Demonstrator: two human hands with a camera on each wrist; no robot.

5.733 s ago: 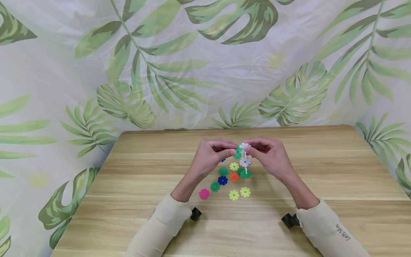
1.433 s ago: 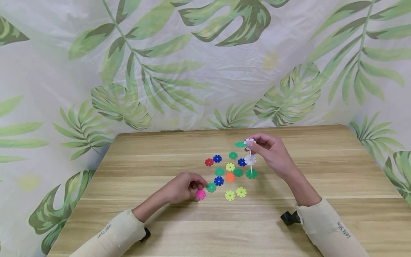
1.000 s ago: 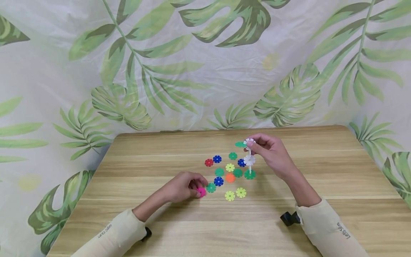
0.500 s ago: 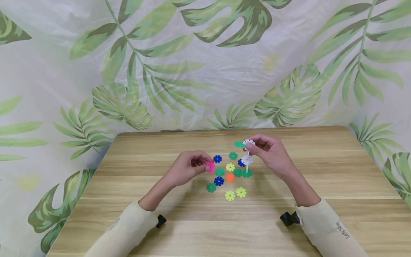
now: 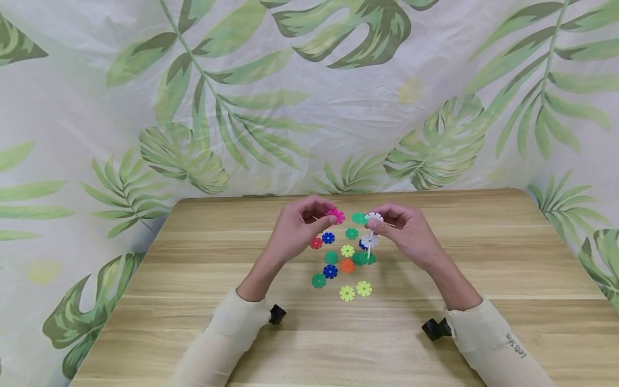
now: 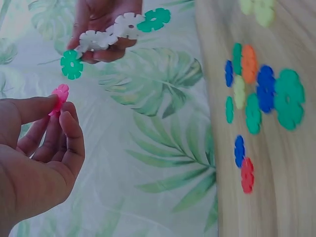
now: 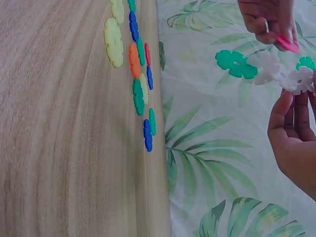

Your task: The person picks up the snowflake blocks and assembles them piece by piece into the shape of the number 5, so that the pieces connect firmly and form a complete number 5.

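Observation:
My left hand [image 5: 302,226] pinches a pink snowflake disc [image 5: 337,216] between thumb and fingertips, raised over the table's far part. Opposite it, my right hand [image 5: 408,234] pinches a chain of interlocked discs by a white disc [image 5: 374,217] near its top. In the left wrist view the chain shows several white discs [image 6: 127,25] in a row with a green disc [image 6: 71,64] at one end and another green disc [image 6: 154,19] at the other. The pink disc is close to the green end disc, with a small gap between them.
Loose discs lie on the wooden table [image 5: 193,301] below the hands: an orange disc [image 5: 347,266], a red disc [image 5: 316,243], two yellow discs [image 5: 347,293] in front, plus several blue and green ones. A leaf-patterned cloth [image 5: 271,107] hangs behind the table's far edge.
My left hand has picked the pink disc up from the table's near left and carried it up and right toward the chain. The right hand has stayed nearly still, the chain's lower end swinging slightly left.

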